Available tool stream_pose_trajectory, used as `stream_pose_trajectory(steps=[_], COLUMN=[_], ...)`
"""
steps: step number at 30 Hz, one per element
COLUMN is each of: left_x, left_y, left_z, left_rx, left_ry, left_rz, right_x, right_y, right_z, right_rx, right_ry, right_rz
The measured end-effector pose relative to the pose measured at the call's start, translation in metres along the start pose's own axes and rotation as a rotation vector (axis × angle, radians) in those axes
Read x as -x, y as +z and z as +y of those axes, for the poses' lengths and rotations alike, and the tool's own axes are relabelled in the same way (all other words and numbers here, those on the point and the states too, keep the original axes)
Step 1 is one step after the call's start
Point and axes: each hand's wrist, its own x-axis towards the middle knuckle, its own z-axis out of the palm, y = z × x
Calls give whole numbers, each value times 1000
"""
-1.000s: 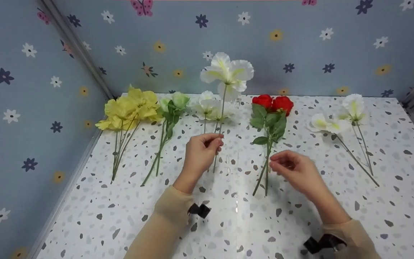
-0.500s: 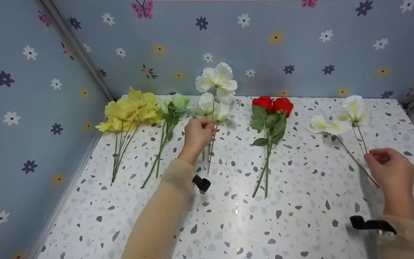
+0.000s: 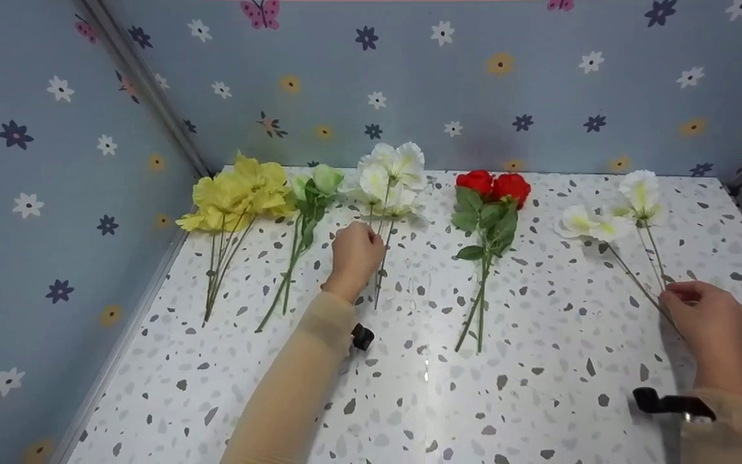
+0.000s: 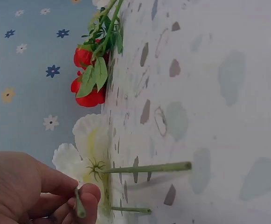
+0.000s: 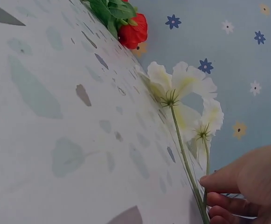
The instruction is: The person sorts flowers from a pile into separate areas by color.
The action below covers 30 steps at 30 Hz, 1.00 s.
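Note:
In the head view, my left hand (image 3: 355,258) pinches the stem of a white flower with a yellow-green throat (image 3: 404,164). Its bloom overlaps two other white flowers lying at the middle back. The left wrist view shows that stem's cut end (image 4: 80,209) between thumb and fingers, with another white flower's stem (image 4: 149,168) beyond. Over on the right, my right hand (image 3: 709,322) pinches the thin stem of a white flower (image 3: 640,195). Beside it lies a second white flower (image 3: 590,223), its stem passing by the same fingers.
Yellow flowers (image 3: 242,193) lie at the far left, with pale green flowers (image 3: 327,179) beside them. Two red roses (image 3: 511,188) with leafy stems lie between my hands. A flower-patterned wall (image 3: 538,84) closes off the back of the speckled white table (image 3: 448,399).
My left hand has lowered its white flower toward the two others at the middle back. My right hand has moved right, from beside the rose stems, and taken hold of a white flower's stem.

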Motion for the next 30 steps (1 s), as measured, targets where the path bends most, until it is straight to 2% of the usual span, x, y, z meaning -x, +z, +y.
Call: stream_pose_trajectory(steps=[4,6,12,17,18,21,24,25,27,28,30], left_x=[1,14,17,16,13,8,-6,-7,-17,-15,-5], left_y=[3,-12,-14,-15,-11,-10,6,5,19,16,2], left_z=[-3,14,17,16,8,4,-19,-16,-35,-32,-15], left_rx=[-42,-67,-103,-86,-67,-52,-45,-59,-59,-56,-42], left_ry=[-8,-34,-58,-74,-65,-98,-102,-125,-102,-95,-92], left_rz=[-15,-50,-97,-113,-105,-128,-121,-137,-119,-111,-113], right_x=[1,0,-1,0,0,0,0,-1,0,0,1], right_y=[1,1,1,2,2,1,1,0,-1,-2,-5], right_z=[-2,-3,-1,0,-1,-2,-3,-3,-2,-2,-1], right_rx=[6,9,23,17,14,10,2,-1,-5,-8,-21], right_ry=[7,9,-32,-51,-50,-45,-34,-31,-36,-38,-37], right_rz=[-4,-2,10,10,9,8,3,1,3,1,-12])
